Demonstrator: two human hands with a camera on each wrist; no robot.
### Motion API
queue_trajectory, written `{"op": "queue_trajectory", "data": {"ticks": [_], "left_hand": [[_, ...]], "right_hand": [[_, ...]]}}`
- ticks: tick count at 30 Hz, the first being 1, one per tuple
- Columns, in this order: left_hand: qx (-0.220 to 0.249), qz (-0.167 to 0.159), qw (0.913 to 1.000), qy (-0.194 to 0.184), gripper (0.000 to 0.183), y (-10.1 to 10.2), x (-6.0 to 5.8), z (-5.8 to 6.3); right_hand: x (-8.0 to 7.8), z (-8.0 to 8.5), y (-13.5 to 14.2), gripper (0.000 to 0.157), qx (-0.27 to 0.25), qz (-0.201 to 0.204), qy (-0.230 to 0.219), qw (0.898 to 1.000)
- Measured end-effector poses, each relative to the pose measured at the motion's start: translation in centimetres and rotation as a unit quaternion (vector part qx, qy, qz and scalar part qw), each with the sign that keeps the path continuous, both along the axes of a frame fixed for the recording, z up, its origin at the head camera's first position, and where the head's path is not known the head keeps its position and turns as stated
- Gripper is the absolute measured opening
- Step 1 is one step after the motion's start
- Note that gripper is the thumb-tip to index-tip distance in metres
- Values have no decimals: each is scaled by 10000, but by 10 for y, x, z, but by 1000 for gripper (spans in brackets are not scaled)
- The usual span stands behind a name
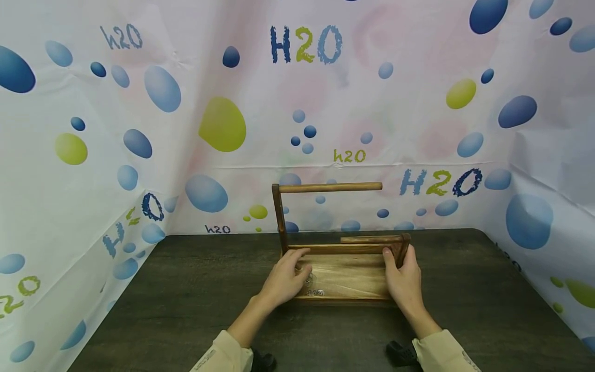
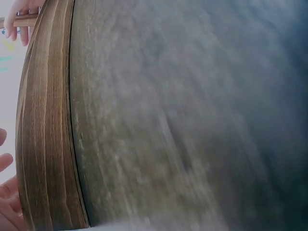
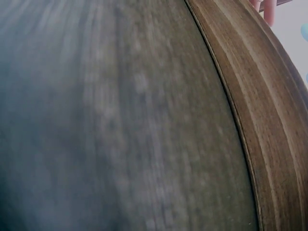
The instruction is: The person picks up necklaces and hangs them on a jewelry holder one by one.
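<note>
One stand, L hand & R hand at its ends

We've got the wooden stand mid-worktop, toward the back edge, base flat & long side facing us. L end: tall post w/ top bar running R from its upper end. R end: short post w/ low bar running L, just above the back rail.

Our L hand is at the L end, nr the foot of the tall post; thumb & index apart, other fingers partly hidden, so can't tell exactly what they touch. Our R hand is clamped on the short post, thumb on the inner side, fingers round the outer.

Small shiny bits lie on the base, front L, beside our L thumb; too small to ID. Both wrist cams get mostly blurred worktop plus the base's front edge. Pale sleeves on both arms, black gear nr each cuff. Behind: white backdrop, blue & green dots, "H2O" lettering.
</note>
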State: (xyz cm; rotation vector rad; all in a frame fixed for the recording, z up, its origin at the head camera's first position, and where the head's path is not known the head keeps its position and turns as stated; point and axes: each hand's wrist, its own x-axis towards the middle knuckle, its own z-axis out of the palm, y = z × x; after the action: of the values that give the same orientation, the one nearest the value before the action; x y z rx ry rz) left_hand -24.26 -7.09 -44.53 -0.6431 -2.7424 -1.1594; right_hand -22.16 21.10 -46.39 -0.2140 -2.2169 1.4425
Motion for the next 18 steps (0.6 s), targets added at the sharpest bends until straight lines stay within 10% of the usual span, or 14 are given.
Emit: {"op": "queue_trajectory", "data": {"ticks": [18], "left_hand": [[-128, -123, 9988, -455, 41, 10, -2, -5]], "right_hand": [[-1, -2, 0, 39, 99, -20, 56, 9999]]}}
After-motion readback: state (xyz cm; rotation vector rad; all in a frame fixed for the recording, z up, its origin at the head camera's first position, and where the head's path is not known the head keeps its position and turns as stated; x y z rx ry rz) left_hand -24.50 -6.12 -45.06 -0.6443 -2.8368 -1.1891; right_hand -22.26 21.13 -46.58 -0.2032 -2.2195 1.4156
